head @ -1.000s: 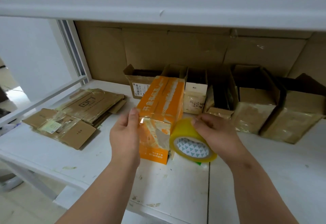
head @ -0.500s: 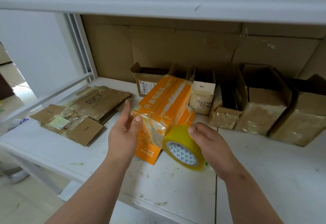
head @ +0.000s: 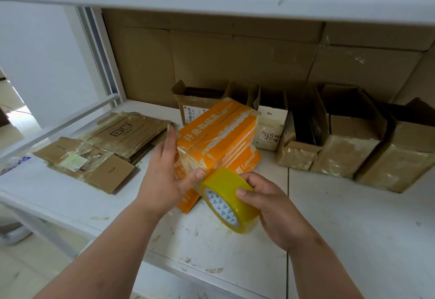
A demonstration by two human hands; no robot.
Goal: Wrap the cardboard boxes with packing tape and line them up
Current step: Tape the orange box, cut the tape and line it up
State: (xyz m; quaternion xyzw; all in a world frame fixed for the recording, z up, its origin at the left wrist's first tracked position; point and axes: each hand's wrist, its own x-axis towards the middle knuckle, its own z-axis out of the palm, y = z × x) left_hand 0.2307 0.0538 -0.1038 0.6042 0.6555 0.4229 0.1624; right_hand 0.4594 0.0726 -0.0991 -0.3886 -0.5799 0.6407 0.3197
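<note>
With the left hand [head: 164, 176] spread flat steadying the orange box [head: 219, 138], the right hand [head: 270, 207], gripping the tape roll [head: 226, 202], should pull taut around it

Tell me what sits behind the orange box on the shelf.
Behind the orange box stands a row of open brown cardboard boxes against a cardboard backing. The box hides the lower part of the leftmost one; their insides are too dark to read.

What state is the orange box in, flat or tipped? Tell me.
Tipped. The orange box stands tilted on its lower corner on the shelf, steadied by the left hand.
</note>
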